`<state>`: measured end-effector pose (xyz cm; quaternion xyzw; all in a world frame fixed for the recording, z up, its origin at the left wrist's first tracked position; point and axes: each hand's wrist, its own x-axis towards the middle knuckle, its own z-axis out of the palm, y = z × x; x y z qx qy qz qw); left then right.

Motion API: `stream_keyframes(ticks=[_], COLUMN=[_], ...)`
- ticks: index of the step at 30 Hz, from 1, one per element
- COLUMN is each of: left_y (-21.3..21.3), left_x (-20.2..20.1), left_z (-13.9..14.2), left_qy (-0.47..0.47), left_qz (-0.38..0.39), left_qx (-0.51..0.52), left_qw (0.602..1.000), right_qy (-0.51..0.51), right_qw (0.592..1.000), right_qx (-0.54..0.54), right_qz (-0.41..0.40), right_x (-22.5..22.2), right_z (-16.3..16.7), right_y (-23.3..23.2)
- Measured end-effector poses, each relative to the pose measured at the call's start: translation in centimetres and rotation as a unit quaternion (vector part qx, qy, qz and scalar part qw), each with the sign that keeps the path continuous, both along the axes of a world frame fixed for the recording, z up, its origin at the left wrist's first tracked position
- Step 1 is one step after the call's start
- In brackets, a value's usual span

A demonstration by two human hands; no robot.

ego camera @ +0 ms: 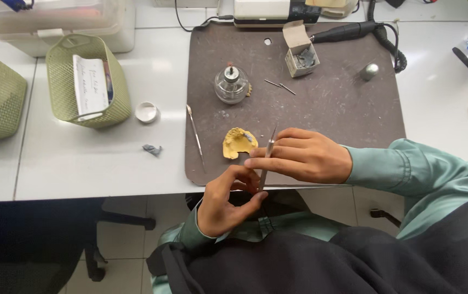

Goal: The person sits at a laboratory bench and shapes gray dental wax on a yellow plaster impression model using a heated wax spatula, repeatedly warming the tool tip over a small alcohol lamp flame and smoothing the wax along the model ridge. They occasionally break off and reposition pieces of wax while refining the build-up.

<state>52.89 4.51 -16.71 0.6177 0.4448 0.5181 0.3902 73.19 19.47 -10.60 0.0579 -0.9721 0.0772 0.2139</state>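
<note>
Right between the two sets of fingers stands a thin metal instrument [267, 157], nearly upright, its pointed tip rising just above the right fingers and its lower end reaching down to the left fingertips. The right hand [305, 157] reaches in from the right, its fingers [269, 154] closed around the upper part of the shaft. The left hand [227, 201] sits just below, off the table's edge, with thumb and curled fingers [247, 177] pinched at the lower part of the tool; what they do there is too small to tell. Just beyond the right fingertips, to their left, lies a yellow dental cast [237, 142] on a dark brown work mat [332, 103]. Further left of the fingers, a second slim metal tool [196, 136] lies along the mat's edge. Well beyond the fingers stand a glass spirit lamp [231, 84], two small pins [280, 86] and an open cardboard box [301, 54]. Far to the left, on the white table [81, 163], are a small white lid [147, 111] and a green basket [87, 79].
</note>
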Motion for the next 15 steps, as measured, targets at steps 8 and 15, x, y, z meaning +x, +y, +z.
stream_keyframes(ticks=[8,15], left_y=[4.4,11.1], left_x=[-0.9,-6.7], left_z=[1.5,-0.7], left_qy=[0.216,0.452], left_qz=[-0.001,-0.065], left_qx=[0.117,0.05], left_qw=[0.969,0.888], right_qy=[0.084,0.092], right_qw=[0.975,0.904], right_qx=[-0.202,-0.416], right_qz=[-0.041,-0.018], right_x=[3.0,1.9], right_z=[-5.1,-10.9], right_y=[5.6,7.5])
